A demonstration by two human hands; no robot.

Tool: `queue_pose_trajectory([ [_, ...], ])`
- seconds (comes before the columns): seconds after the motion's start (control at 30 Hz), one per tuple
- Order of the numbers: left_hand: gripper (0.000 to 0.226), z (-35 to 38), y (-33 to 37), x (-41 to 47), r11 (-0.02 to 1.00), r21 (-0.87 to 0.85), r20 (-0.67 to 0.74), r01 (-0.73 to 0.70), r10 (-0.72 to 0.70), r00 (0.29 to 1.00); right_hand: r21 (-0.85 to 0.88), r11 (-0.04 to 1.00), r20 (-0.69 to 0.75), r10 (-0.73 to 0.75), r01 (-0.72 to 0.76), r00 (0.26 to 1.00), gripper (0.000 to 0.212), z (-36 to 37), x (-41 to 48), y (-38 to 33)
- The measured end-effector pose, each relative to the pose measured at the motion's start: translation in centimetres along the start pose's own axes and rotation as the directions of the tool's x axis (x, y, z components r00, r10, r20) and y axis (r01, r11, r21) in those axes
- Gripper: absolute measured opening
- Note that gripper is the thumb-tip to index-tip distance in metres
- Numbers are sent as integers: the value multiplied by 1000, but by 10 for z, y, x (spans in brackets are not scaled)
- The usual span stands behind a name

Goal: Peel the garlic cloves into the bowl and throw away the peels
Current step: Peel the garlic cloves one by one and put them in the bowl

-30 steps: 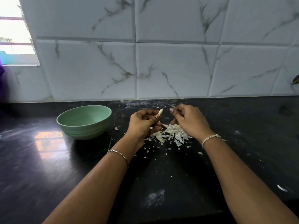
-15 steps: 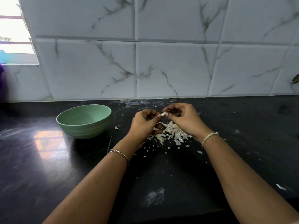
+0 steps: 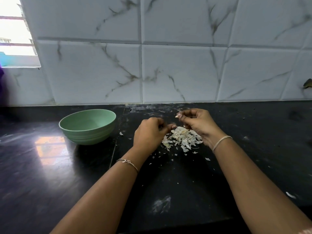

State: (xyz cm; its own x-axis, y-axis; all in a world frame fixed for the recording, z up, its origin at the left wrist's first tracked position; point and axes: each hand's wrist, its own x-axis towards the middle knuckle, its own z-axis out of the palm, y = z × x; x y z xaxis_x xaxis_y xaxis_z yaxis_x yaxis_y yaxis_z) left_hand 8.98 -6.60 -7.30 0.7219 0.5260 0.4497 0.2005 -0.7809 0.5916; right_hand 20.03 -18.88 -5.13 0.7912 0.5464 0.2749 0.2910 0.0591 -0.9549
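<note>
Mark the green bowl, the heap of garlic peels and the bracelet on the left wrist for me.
green bowl [image 3: 87,136]: head view, front outer wall.
heap of garlic peels [image 3: 183,137]: head view, middle of the heap.
bracelet [image 3: 129,162]: head view, band across the wrist.

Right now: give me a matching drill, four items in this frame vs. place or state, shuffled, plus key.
Items
1. bowl
2. peel pile
3. right hand
4. left hand

Place or state
A. pinches a small whitish bit
B. green, on the counter left of both hands
C. fingers curled, thin bracelet at its wrist
D. heaped on the counter between the hands

Pairs: 1-B, 2-D, 3-A, 4-C
</note>
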Motion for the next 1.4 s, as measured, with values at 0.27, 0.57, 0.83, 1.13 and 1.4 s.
queue_pose_trajectory([
  [0.27,25,-8,2,-2,988,108,46,-113,109,993,-14,995,-41,-98,98,994,20,7,-1,-10],
  [0.57,26,-33,1,-14,996,70,-77,61,-55,995,-163,935,309,-255,315,916,19,104,13,-76],
  [0.83,27,-46,-10,-10,957,170,81,236,-252,964,-673,452,584,-160,585,796,9,200,23,-93],
  [1.13,28,-41,-20,-4,954,118,85,274,-285,955,-668,484,642,-8,565,767,19,210,33,-82],
  [1.4,9,-37,-28,4,932,-165,-34,322,-332,943,-444,721,589,-213,532,780,19,179,34,-86],
])
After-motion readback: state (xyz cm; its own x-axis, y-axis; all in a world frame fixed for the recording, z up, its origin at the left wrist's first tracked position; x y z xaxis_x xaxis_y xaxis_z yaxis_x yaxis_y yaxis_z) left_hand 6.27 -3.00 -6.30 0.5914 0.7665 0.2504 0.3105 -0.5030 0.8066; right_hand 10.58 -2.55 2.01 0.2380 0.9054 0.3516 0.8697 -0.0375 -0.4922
